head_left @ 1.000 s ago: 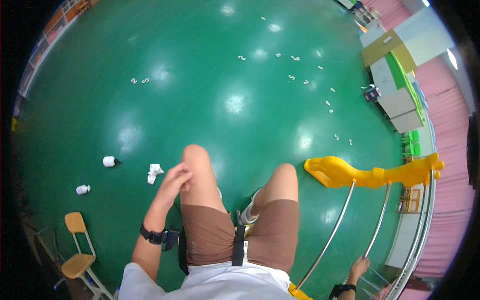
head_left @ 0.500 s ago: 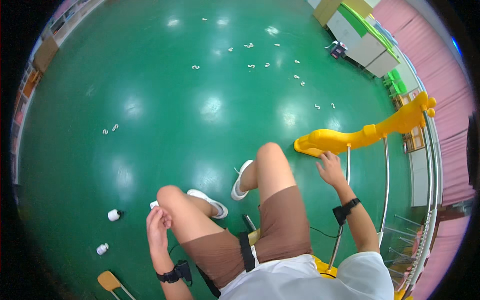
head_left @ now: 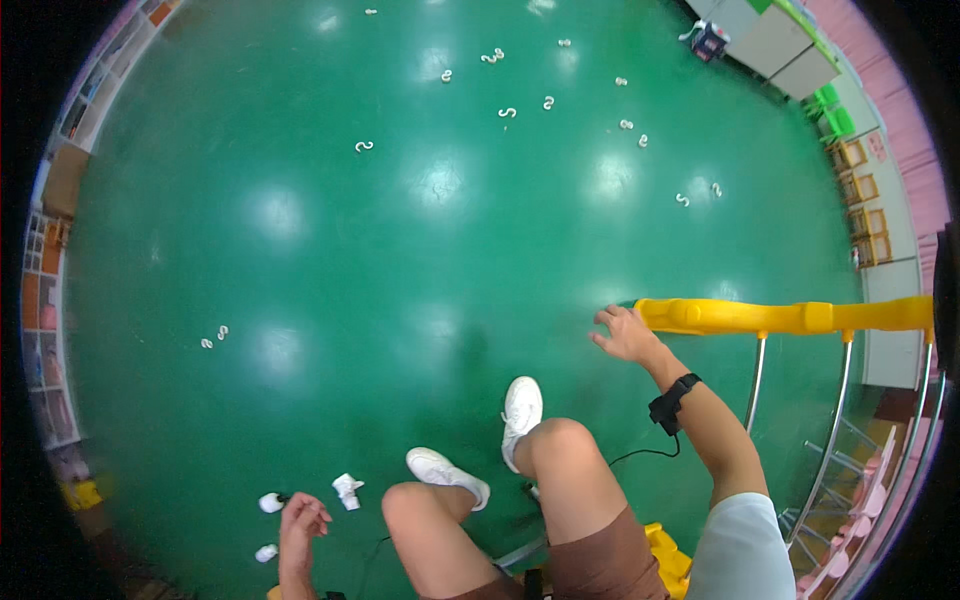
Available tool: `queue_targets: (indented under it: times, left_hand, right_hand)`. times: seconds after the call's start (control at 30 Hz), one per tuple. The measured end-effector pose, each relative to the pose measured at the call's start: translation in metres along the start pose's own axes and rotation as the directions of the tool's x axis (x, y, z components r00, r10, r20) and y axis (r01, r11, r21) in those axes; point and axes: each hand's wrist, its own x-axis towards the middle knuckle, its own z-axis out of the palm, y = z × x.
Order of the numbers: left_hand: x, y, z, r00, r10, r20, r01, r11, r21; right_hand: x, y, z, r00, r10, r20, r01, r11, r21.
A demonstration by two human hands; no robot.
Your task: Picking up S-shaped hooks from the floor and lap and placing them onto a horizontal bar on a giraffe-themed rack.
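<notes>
My left hand (head_left: 303,516) hangs low at the left with its fingers loosely bent and apart; nothing shows in it. Beside it on the green floor lie a white roundish object (head_left: 270,502), a crumpled-looking white piece (head_left: 347,490) and another small white object (head_left: 266,552). My right hand (head_left: 628,335) reaches forward with thumb and fingers apart, close to the near end of a yellow plastic bar (head_left: 760,316) on metal tubes. Whether its fingertips touch the bar I cannot tell. A black strapped device (head_left: 673,402) sits on my right wrist.
Several white S-shaped pieces (head_left: 507,113) are scattered over the floor (head_left: 440,260). Two more S-shaped pieces (head_left: 222,332) lie at the left. Shelves (head_left: 90,90) line the left wall. Small green chairs (head_left: 830,112) and cabinets (head_left: 765,45) stand at the right. Pink chairs (head_left: 860,520) are at lower right.
The view has shifted and turned, with the yellow bar now lying level at the right. My left hand has moved from beside my knee out toward the white objects. My right hand stays near the bar's end.
</notes>
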Motion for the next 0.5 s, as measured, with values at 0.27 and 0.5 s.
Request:
queue_targets:
  times: [0.27,0.5]
  left_hand:
    - [-0.079,0.130,0.009,0.956,-0.289,0.047,0.283,0.953,0.106]
    - [-0.137,0.237,0.010,0.925,-0.372,0.075,0.366,0.927,0.084]
  right_hand:
    - [-0.082,-0.008,-0.069,0.931,0.188,0.312,-0.290,0.902,0.320]
    - [-0.113,-0.024,-0.193,0.865,0.332,0.377,-0.479,0.770,0.420]
